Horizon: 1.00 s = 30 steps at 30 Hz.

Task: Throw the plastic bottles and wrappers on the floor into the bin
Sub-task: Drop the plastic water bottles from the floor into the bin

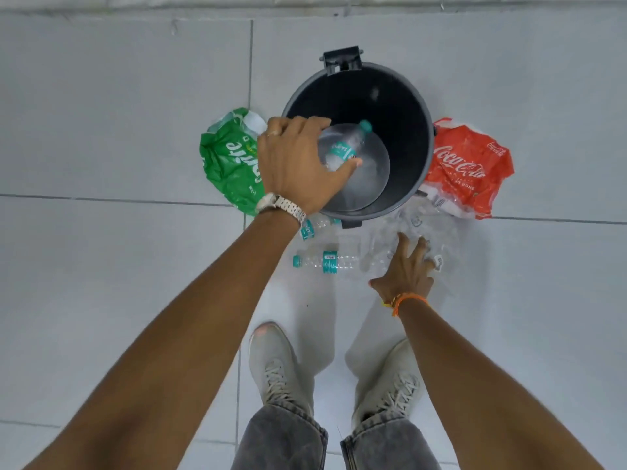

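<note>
A black round bin [417,106] stands on the tiled floor ahead of me. My left hand [295,161] is over its near left rim, shut on a clear plastic bottle [342,147] with a teal cap and label, held above the bin's opening. My right hand [409,269] is low near the floor, fingers spread on a clear crumpled plastic wrapper [427,228]. Two more clear bottles lie by the bin's near side: one [325,261] flat on the floor, one [314,227] partly under my left wrist. A green Sprite wrapper [227,161] lies left of the bin, a red Coca-Cola wrapper [471,167] right of it.
My two feet in pale laced shoes [274,364] stand just behind the bottles. Grey floor tiles [118,113] stretch all round. A wall base runs along the top edge of the view.
</note>
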Each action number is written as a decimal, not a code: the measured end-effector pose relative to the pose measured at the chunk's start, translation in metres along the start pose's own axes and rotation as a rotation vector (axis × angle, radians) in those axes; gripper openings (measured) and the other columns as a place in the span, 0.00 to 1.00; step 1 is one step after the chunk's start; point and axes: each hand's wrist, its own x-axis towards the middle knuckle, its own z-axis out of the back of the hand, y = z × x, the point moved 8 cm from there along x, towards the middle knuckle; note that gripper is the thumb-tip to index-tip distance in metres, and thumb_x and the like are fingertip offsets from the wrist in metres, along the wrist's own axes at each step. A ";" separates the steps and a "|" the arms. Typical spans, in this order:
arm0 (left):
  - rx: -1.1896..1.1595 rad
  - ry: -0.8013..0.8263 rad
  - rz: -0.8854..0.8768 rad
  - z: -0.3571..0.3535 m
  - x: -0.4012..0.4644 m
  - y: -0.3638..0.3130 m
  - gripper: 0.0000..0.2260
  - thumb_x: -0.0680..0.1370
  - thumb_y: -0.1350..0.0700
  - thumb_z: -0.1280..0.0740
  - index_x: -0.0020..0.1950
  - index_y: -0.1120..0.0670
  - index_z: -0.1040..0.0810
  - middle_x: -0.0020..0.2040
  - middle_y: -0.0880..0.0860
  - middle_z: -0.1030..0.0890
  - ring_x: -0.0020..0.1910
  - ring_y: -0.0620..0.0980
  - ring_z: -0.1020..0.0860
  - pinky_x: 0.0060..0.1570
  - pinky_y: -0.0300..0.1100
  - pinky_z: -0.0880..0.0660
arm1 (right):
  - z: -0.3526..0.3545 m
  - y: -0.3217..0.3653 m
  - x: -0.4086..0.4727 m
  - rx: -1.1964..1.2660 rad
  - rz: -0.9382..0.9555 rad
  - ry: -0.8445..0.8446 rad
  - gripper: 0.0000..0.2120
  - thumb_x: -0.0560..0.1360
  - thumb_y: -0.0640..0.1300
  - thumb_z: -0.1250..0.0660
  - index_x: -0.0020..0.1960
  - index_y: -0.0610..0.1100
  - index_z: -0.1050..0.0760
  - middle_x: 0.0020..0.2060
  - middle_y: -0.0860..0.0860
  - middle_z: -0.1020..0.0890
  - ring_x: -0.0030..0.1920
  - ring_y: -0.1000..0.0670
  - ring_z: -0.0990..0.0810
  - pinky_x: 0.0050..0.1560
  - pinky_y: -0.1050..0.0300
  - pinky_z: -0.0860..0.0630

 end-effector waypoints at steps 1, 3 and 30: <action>-0.034 -0.050 0.017 0.000 -0.002 0.004 0.28 0.67 0.33 0.31 0.61 0.49 0.20 0.56 0.50 0.19 0.58 0.55 0.25 0.54 0.50 0.28 | 0.008 0.004 -0.008 -0.024 0.048 -0.079 0.51 0.60 0.48 0.22 0.76 0.53 0.45 0.78 0.42 0.44 0.71 0.30 0.35 0.59 0.38 0.24; -0.083 -0.130 0.086 0.000 -0.010 0.015 0.27 0.69 0.41 0.29 0.65 0.52 0.23 0.63 0.54 0.24 0.61 0.57 0.27 0.57 0.50 0.29 | 0.019 0.025 -0.024 -0.039 0.276 -0.237 0.40 0.61 0.43 0.24 0.71 0.48 0.33 0.72 0.42 0.32 0.66 0.34 0.28 0.60 0.42 0.25; -0.307 0.210 0.152 -0.046 -0.022 0.055 0.30 0.81 0.57 0.40 0.81 0.50 0.47 0.82 0.51 0.49 0.79 0.54 0.45 0.74 0.43 0.56 | 0.154 0.046 -0.170 0.383 0.383 -0.423 0.26 0.53 0.58 0.24 0.50 0.55 0.20 0.39 0.62 0.23 0.40 0.49 0.19 0.43 0.51 0.23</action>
